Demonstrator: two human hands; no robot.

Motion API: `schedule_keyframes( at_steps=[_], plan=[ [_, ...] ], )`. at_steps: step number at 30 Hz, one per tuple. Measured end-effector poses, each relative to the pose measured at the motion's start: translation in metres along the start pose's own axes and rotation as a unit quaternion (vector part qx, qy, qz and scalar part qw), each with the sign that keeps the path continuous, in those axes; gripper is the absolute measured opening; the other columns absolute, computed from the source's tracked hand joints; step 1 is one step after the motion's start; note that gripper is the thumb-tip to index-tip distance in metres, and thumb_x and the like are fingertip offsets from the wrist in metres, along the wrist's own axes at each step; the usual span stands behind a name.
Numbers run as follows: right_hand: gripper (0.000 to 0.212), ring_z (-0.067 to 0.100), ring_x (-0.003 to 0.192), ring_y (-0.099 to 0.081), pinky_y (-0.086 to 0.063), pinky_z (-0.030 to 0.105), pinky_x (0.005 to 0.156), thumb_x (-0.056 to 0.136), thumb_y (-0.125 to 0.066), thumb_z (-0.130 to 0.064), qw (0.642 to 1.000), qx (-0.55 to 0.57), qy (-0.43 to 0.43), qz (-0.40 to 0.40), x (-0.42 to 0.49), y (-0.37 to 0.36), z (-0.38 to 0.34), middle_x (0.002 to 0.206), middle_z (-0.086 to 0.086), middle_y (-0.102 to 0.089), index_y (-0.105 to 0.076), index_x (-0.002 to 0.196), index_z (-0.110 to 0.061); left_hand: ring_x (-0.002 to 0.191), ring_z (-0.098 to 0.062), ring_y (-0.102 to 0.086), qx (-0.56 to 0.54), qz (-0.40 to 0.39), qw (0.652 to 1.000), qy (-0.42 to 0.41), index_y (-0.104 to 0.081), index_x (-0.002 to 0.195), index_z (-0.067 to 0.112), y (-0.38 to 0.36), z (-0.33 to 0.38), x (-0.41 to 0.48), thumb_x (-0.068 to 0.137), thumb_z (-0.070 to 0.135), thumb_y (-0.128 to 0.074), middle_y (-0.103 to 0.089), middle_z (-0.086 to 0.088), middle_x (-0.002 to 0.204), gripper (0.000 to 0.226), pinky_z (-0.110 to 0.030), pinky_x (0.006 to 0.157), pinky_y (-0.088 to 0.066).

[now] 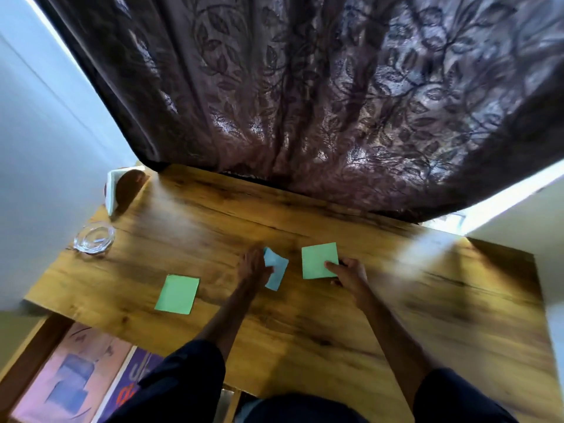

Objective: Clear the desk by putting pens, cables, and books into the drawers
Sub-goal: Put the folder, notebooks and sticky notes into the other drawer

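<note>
I see three paper sheets on the wooden desk [305, 315], and both hands are on two of them. The left hand [254, 267] lies flat over the near-left edge of a blue sheet [276, 270] in the middle of the desk; that sheet is tilted and partly lifted or creased, and I cannot tell whether the fingers pinch it or only press on it. The right hand [346, 274] has its thumb on top of the right edge of a green sheet [319, 261] just right of the blue one, with the other fingers tucked beneath or behind the edge, so it looks pinched. A second green sheet [177, 294] lies flat and untouched to the left, apart from both hands. At the far-left edge of the desk stands a clear glass dish [94, 238], and behind it in the corner a white stand with a dark round thing [122, 187] I cannot make out. A dark leaf-patterned curtain [305, 87] hangs behind the desk. Below the desk's left front edge an open drawer [36, 349] shows colourful book covers [73, 380] inside.
</note>
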State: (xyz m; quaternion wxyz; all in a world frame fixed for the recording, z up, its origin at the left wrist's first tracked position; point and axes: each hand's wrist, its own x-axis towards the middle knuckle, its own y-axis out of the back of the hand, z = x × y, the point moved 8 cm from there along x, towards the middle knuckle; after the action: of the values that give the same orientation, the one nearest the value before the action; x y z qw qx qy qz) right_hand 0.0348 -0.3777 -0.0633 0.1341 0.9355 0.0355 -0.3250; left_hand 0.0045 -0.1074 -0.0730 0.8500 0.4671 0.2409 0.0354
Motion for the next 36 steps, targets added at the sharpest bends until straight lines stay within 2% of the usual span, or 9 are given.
schedule_keyframes(
  at_steps=[5, 7, 9, 13, 16, 19, 23, 31, 36],
  plan=[
    [0.029, 0.029, 0.089, -0.073, -0.058, 0.045, 0.077, 0.087, -0.076, -0.018, 0.999, 0.045, -0.008, -0.007, -0.04, 0.004, 0.032, 0.1, 0.013, -0.074, -0.07, 0.109, 0.0, 0.091, -0.026, -0.07, -0.145, 0.007, 0.989, 0.03, -0.05, 0.135, 0.013, -0.014, -0.013, -0.065, 0.099, 0.033, -0.057, -0.065, -0.014, 0.116, 0.042, -0.043, 0.068, -0.062],
    [0.024, 0.027, 0.08, -0.071, -0.057, 0.041, 0.071, 0.089, -0.073, -0.015, 0.996, 0.085, -0.026, -0.02, -0.059, -0.001, 0.049, 0.095, 0.013, -0.073, -0.069, 0.107, 0.0, 0.067, -0.019, -0.071, -0.238, 0.022, 0.97, 0.041, -0.052, 0.117, 0.014, -0.011, -0.012, -0.099, 0.097, 0.031, -0.061, -0.064, -0.012, 0.099, 0.028, -0.037, 0.046, -0.059],
    [0.016, 0.021, 0.067, -0.067, -0.055, 0.031, 0.055, 0.092, -0.068, -0.012, 0.99, 0.128, -0.045, -0.037, -0.079, -0.01, 0.064, 0.091, 0.013, -0.07, -0.068, 0.105, -0.002, 0.053, -0.012, -0.068, -0.325, -0.004, 0.945, 0.036, -0.047, 0.116, 0.016, -0.013, -0.009, -0.13, 0.099, 0.023, -0.061, -0.063, -0.008, 0.088, 0.023, -0.027, 0.04, -0.053],
    [0.021, 0.018, 0.053, -0.063, -0.05, 0.023, 0.043, 0.101, -0.054, -0.013, 0.979, 0.168, -0.078, -0.081, -0.123, -0.027, 0.096, 0.095, 0.02, -0.069, -0.059, 0.118, 0.0, 0.054, -0.016, -0.071, -0.451, -0.102, 0.88, 0.107, -0.051, 0.127, -0.002, -0.037, -0.025, -0.177, 0.096, 0.009, -0.064, -0.069, -0.013, 0.086, 0.035, -0.023, 0.047, -0.056],
    [0.024, 0.026, 0.068, -0.07, -0.056, 0.026, 0.05, 0.102, -0.052, -0.012, 0.974, 0.189, -0.077, -0.095, -0.149, -0.033, 0.118, 0.106, 0.025, -0.07, -0.056, 0.123, 0.001, 0.065, -0.016, -0.074, -0.49, -0.128, 0.854, 0.117, -0.055, 0.127, -0.007, -0.047, -0.039, -0.206, 0.094, 0.001, -0.064, -0.073, -0.018, 0.088, 0.035, -0.022, 0.06, -0.06],
    [0.026, 0.027, 0.071, -0.071, -0.059, 0.028, 0.053, 0.101, -0.055, -0.008, 0.97, 0.214, -0.064, -0.094, -0.178, -0.032, 0.134, 0.11, 0.025, -0.068, -0.055, 0.124, 0.002, 0.092, -0.026, -0.075, -0.56, -0.149, 0.81, 0.084, -0.055, 0.129, -0.007, -0.051, -0.046, -0.239, 0.095, 0.0, -0.062, -0.073, -0.022, 0.109, 0.036, -0.024, 0.074, -0.061],
    [0.022, 0.023, 0.079, -0.069, -0.059, 0.026, 0.057, 0.098, -0.054, 0.002, 0.966, 0.239, -0.045, -0.085, -0.223, -0.037, 0.153, 0.104, 0.012, -0.07, -0.058, 0.119, -0.003, 0.098, -0.023, -0.074, -0.598, -0.191, 0.777, 0.052, -0.055, 0.13, -0.003, -0.059, -0.053, -0.278, 0.097, -0.001, -0.057, -0.071, -0.022, 0.117, 0.033, -0.024, 0.078, -0.06],
    [0.034, 0.024, 0.08, -0.072, -0.061, 0.036, 0.076, 0.092, -0.059, 0.008, 0.961, 0.274, -0.028, -0.026, -0.297, -0.048, 0.216, 0.112, 0.015, -0.071, -0.058, 0.125, 0.001, 0.097, -0.03, -0.07, -0.604, -0.162, 0.776, 0.083, -0.056, 0.126, -0.008, -0.088, -0.097, -0.34, 0.097, -0.003, -0.056, -0.067, -0.023, 0.119, 0.029, -0.028, 0.077, -0.062],
    [0.032, 0.032, 0.09, -0.072, -0.06, 0.038, 0.074, 0.089, -0.062, 0.009, 0.961, 0.276, -0.015, 0.008, -0.354, -0.061, 0.249, 0.109, 0.016, -0.071, -0.061, 0.119, -0.002, 0.094, -0.031, -0.069, -0.577, -0.143, 0.796, 0.113, -0.057, 0.122, -0.013, -0.094, -0.137, -0.38, 0.094, -0.011, -0.054, -0.064, -0.028, 0.122, 0.028, -0.027, 0.07, -0.062]
  ],
)
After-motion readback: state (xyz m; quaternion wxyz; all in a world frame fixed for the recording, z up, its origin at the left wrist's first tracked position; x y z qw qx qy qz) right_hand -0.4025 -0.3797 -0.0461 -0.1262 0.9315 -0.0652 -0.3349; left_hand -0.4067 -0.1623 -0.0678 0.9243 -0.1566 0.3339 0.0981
